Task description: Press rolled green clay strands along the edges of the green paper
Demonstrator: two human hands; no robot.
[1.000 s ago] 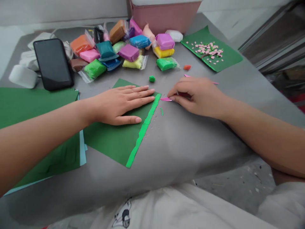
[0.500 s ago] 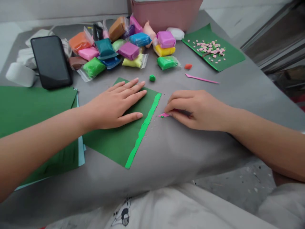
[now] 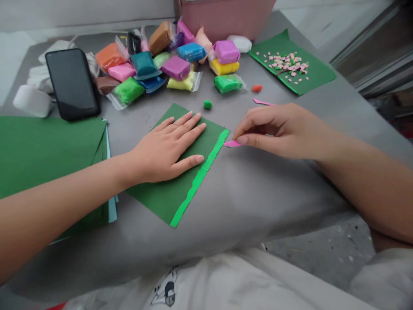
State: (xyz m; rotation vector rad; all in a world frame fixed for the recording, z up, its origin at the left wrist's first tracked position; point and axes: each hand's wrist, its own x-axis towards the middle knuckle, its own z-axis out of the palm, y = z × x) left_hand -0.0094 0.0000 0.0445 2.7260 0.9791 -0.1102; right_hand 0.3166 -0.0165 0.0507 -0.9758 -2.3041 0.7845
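Observation:
My left hand (image 3: pixel 171 150) lies flat with fingers spread on a dark green sheet of paper (image 3: pixel 158 202). Along the sheet's right edge runs a bright green strip of clay (image 3: pixel 196 183) with a wavy inner side. My right hand (image 3: pixel 271 131) pinches a pink clay tool (image 3: pixel 232 144) between thumb and fingers; only its flat pointed end shows. That tip is at the upper part of the strip, by the paper's edge. Beyond the sheet sits a small green lump of clay (image 3: pixel 207 104). A second pink tool (image 3: pixel 262 102) is partly hidden behind my right hand.
Several wrapped clay packs (image 3: pixel 176 68) are heaped at the back, before a pink bin (image 3: pixel 226 19). A phone (image 3: pixel 73 84) and white charger (image 3: pixel 32 101) lie left, near stacked green paper (image 3: pixel 48 150). A green card with pink blossoms (image 3: pixel 309 79) and an orange clay bit (image 3: pixel 257 88) are right.
My right hand has moved up and slightly right, bringing the pink tool's tip against the sheet's edge. My left hand and the sheet have shifted a little right, the sheet turning slightly.

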